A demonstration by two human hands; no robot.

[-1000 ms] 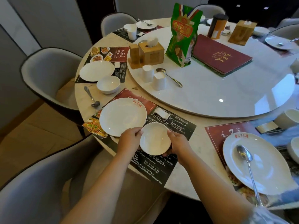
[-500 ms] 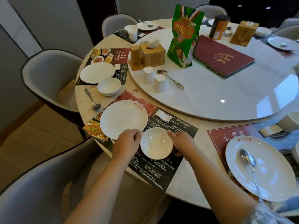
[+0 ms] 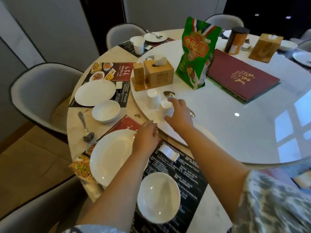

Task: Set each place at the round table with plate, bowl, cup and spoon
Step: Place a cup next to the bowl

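While the right hand (image 3: 180,113) wraps its fingers around the nearer white cup (image 3: 166,109) at the turntable's eight o'clock edge, the left hand (image 3: 146,137) hovers loosely open, empty. Glazed ceramic: light, rigid, slick, chippable; grip its sides mid-height.

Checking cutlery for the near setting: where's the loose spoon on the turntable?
In the head view, the spoon lies on the turntable left of centre, its bowl just right of two white cups, its handle running under the right hand.

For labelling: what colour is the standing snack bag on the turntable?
Green, with a red-yellow label, in the head view: snack bag.
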